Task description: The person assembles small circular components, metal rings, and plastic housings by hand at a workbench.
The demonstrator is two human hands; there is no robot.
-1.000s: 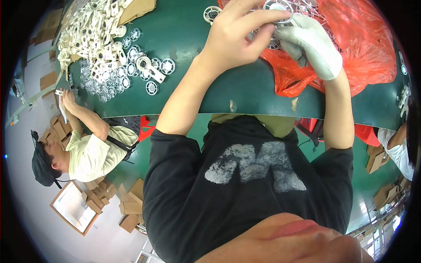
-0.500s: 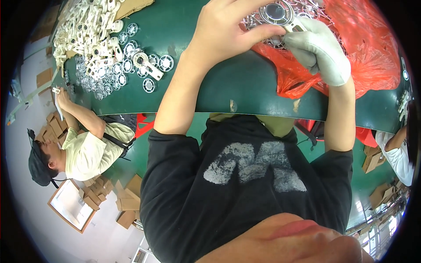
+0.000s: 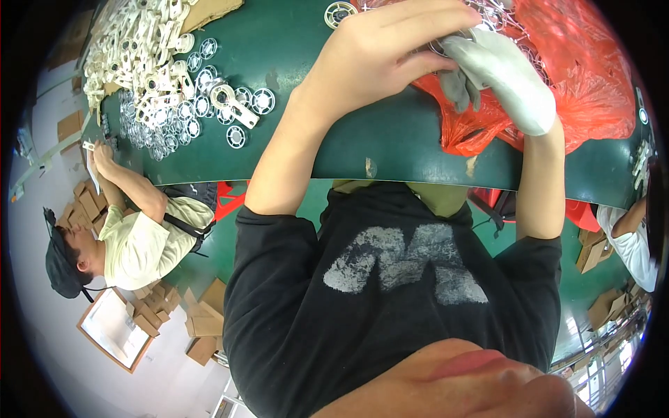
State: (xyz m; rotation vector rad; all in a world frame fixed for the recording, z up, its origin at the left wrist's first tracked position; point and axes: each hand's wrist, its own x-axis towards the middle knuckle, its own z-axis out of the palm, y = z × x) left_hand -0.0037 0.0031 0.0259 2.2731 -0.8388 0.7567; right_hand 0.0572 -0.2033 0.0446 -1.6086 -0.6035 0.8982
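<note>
My bare left hand [image 3: 390, 56] reaches over the table, thumb and fingers curved around a small piece that is mostly hidden. A bit of its shiny grey rim [image 3: 437, 47] shows between them. My right hand [image 3: 498, 76], in a whitish glove, meets those fingertips, its own fingers bent inward at the same piece. What each hand grips cannot be made out clearly. Just beyond my left hand lies a round spoked part with a cream ring [image 3: 339, 14]. Under and behind the glove, shiny spoked metal parts [image 3: 495, 15] lie in a red plastic bag [image 3: 578, 76].
A heap of cream plastic handle parts [image 3: 139, 56] covers the green table [image 3: 279, 157] at far left. Silver spoked wheels [image 3: 164, 125] lie beside it, with one ringed handle [image 3: 233, 104] among them. A person in a cap [image 3: 143, 237] works at left; another person's arm [image 3: 631, 219] shows at right.
The white-handled round part seen between my hands is now hidden or gone. My left fingers have come over the glove, and a cream-ringed part now shows beyond my left hand.
</note>
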